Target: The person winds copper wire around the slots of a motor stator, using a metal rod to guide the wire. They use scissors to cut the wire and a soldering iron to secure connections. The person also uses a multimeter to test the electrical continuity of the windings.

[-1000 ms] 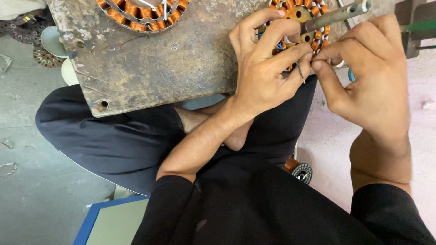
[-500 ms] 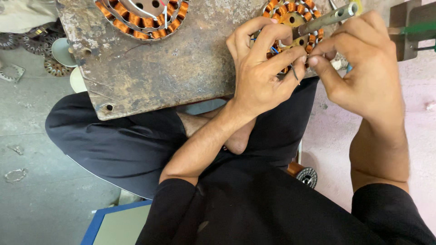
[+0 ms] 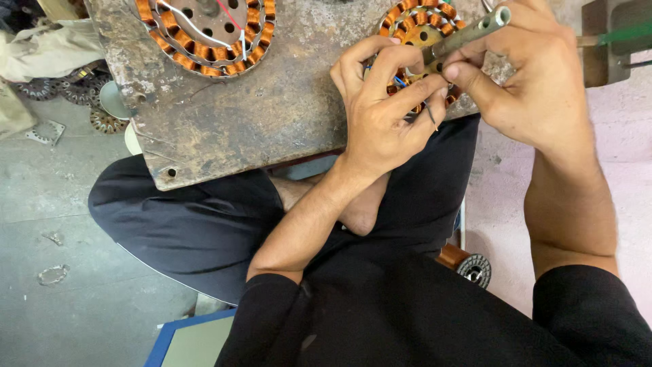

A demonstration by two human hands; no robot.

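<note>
On a scarred, rust-stained work board (image 3: 272, 115), a spare copper-wound stator (image 3: 204, 37) lies far left; the left hand (image 3: 384, 126) pinches thin wires at a second round stator (image 3: 418, 30) on the board's right edge; the right hand (image 3: 536, 88) clamps a dull metal rod (image 3: 465, 34). A slip of the rod could likely nick the fine windings.

Copper-wound stator (image 3: 415, 27) (flat) under fingers (image 3: 380, 68)

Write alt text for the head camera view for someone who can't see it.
Seen from above, a seated person's left hand and right hand work on a round copper-wound stator at the edge of a worn metal slab; the right hand grips a metal rod. A second stator lies further left on the slab.
</note>
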